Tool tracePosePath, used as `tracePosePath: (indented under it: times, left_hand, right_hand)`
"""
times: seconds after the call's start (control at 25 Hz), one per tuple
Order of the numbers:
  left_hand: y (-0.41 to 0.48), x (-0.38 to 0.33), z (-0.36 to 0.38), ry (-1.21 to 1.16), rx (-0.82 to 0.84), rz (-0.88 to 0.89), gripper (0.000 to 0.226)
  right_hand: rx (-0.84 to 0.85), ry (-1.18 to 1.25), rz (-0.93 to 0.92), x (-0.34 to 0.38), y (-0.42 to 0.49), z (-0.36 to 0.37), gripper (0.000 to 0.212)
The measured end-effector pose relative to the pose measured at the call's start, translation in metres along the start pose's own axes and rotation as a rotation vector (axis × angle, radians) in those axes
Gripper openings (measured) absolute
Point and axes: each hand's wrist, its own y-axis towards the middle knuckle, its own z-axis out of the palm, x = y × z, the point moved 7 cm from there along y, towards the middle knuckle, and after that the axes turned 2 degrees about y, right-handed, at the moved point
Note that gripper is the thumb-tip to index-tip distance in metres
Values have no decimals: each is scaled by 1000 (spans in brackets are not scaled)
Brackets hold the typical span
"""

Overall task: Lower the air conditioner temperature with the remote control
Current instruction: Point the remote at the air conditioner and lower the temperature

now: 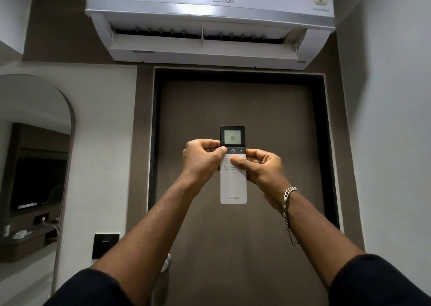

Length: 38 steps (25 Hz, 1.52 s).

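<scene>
Both hands hold the remote (233, 184) under the AC (210, 21): left hand (201, 160) pinches its side, right hand (261, 168) thumb on a btn. Remote says 18, AC 19, so keep it aimed up at the AC & press once, slow.

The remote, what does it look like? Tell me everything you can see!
The remote is a slim white stick, plastic by its look, with a black top holding a small lit screen that reads 18. Below sit a power button and a plus button, then round buttons, with LLOYD printed near the bottom. It is held upright toward the air conditioner. The left hand grips its side; the right hand thumb presses a button.
</scene>
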Motion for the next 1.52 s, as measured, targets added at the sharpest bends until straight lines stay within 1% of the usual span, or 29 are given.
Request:
tracePosePath:
  times: [0.12,0.24,0.44,0.76,0.88,1.04,1.24,1.36,1.48,1.52]
  left_hand:
    - [0,0,2,-8,10,1,18]
    - [1,1,3,-5,12,-7,21]
    - [2,0,2,6,-28,9,15]
    - [1,7,4,-20,13,1,13]
    - [1,8,4,-10,11,-1,14]
    - [1,6,3,2,-27,12,9]
    - [3,2,4,23,-18,35,7]
    - [4,0,4,56,24,68,13]
    - [3,3,7,49,91,68,5]
    - [3,5,8,45,101,69,7]
  right_hand:
    - [-11,-20,0,-1,2,-3,31]
    - [-8,-39,-3,-2,2,-6,40]
    - [-19,-50,14,-8,4,-8,44]
    - [-14,-37,12,-10,4,-8,36]
    - [-23,-40,21,-12,4,-8,36]
    - [-24,-48,22,-13,4,-8,40]
    - [-16,-62,19,-9,4,-8,41]
    - [-4,-36,5,-7,2,-7,36]
    - [-2,-46,5,-8,-1,-9,36]
    - [-4,-50,7,-8,-1,-10,35]
